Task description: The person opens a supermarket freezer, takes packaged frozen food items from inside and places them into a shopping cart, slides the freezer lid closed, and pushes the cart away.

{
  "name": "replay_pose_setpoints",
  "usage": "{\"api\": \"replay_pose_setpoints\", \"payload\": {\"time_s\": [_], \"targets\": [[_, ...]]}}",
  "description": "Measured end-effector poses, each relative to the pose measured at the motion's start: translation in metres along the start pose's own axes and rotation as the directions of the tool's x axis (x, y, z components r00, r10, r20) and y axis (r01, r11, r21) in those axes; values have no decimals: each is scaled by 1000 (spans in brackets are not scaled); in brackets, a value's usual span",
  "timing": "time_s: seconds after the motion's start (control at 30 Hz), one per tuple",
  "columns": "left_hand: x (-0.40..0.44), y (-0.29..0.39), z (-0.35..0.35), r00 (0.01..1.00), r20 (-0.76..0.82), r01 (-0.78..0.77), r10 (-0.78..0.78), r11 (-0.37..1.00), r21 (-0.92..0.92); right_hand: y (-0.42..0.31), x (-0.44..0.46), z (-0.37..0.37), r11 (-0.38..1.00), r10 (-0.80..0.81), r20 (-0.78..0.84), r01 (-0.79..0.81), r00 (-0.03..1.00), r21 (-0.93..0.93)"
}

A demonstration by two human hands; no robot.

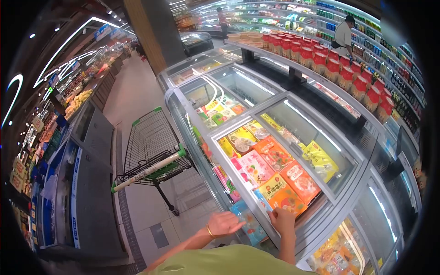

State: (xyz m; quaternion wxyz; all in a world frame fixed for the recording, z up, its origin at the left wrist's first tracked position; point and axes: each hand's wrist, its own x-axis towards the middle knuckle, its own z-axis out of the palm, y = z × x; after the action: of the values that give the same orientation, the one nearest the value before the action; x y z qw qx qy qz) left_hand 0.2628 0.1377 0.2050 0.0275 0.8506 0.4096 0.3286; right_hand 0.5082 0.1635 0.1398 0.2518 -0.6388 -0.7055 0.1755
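Observation:
My left hand (pixel 224 223), with a gold bracelet at the wrist, hovers over the freezer's near side. Its fingers are curled together, with nothing visible in them. Below it, behind the glass side, is a blue package (pixel 251 224). My right hand (pixel 283 221) is at the inner edge of the chest freezer (pixel 243 176), beside an orange and yellow food package (pixel 280 194). Its fingers are bent together; what they grip, if anything, is hidden. Around that package lie a pink package (pixel 255 167), a red-orange package (pixel 300 182) and another orange package (pixel 273 153).
A shopping cart (pixel 153 137) stands on the aisle floor left of the freezer. Yellow bags (pixel 319 160) lie under the sliding glass lid. Red-topped containers (pixel 332 66) line a shelf behind. A person (pixel 343 36) stands by the drink shelves. A grey display case (pixel 98 183) borders the aisle.

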Motion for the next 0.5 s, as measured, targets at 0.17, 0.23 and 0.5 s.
{"api": "replay_pose_setpoints", "payload": {"time_s": [0.17, 0.23, 0.5], "targets": [[-105, -48, 43, 823, 164, 544, -545, 837, 50, -69, 44, -85, 954, -177, -289, 236, 941, 184], [-213, -84, 50, 472, -3, 873, -882, 466, 142, -80, 36, -119, 916, -188, -372, 299, 909, 267], [-394, -41, 17, -186, -259, 978, -948, -203, 41, 2, 51, -92, 887, -33, -616, 308, 787, 345]]}}
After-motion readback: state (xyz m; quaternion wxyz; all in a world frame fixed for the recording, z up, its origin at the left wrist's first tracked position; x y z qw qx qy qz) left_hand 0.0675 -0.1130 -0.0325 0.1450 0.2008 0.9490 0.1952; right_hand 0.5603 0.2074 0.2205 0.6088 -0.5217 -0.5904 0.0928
